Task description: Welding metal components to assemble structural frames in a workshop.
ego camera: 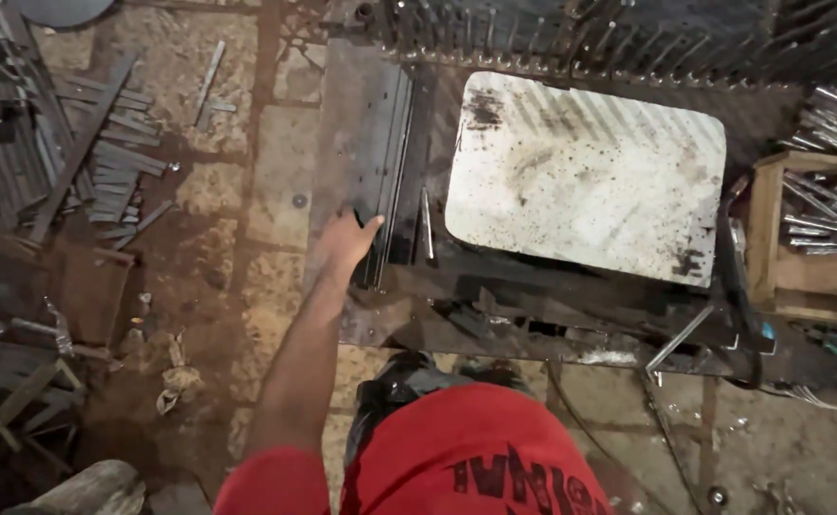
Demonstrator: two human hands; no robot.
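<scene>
My left hand (pixel 345 240) reaches forward and rests on a long dark metal plate (pixel 356 153) that lies along the left side of a low workbench. The fingers curl over the plate's near end beside a stack of dark steel strips (pixel 401 172), and I cannot tell whether they grip it. A thin metal rod (pixel 427 224) lies just right of the hand. My right hand is out of view. My red shirt (pixel 466 458) fills the bottom of the view.
A worn white slab (pixel 580 172) covers the bench top. Cut steel strips (pixel 113 162) lie piled on the stone floor at left. A wooden crate (pixel 771 238) of shiny rods stands at right, and a rack of metal pins (pixel 580 38) runs along the back.
</scene>
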